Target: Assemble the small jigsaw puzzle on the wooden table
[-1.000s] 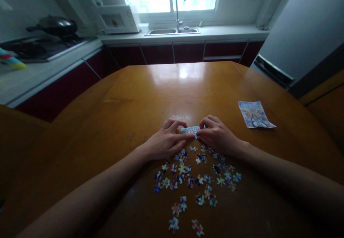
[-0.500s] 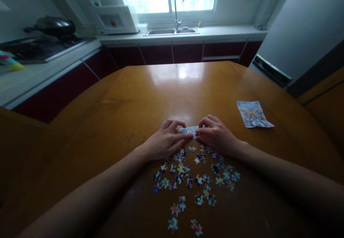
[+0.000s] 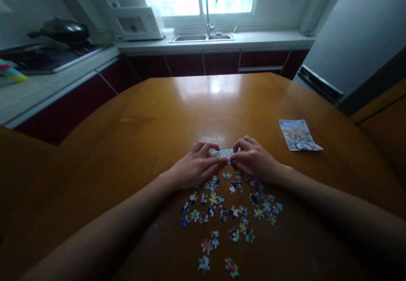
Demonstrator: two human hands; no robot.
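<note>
A small joined strip of jigsaw puzzle [image 3: 224,153], pale blue and white, lies flat on the wooden table. My left hand [image 3: 199,162] grips its left end, with the thumb along the near edge and the fingers curled over the far side. At the right end, my right hand [image 3: 253,157] pinches the strip between thumb and fingertips, covering part of it. Loose jigsaw pieces [image 3: 213,198] are scattered over the table between my forearms, some of them right below my hands.
A creased picture sheet [image 3: 300,135] lies on the wooden table [image 3: 203,103] to the right. Beyond the table are a sink [image 3: 190,38] with a tall faucet, a white microwave [image 3: 136,23], a dark pan [image 3: 65,31] on the stove and a fridge [image 3: 358,31].
My right hand has shifted very slightly to the left along the puzzle strip. My left hand and the loose pieces look the same.
</note>
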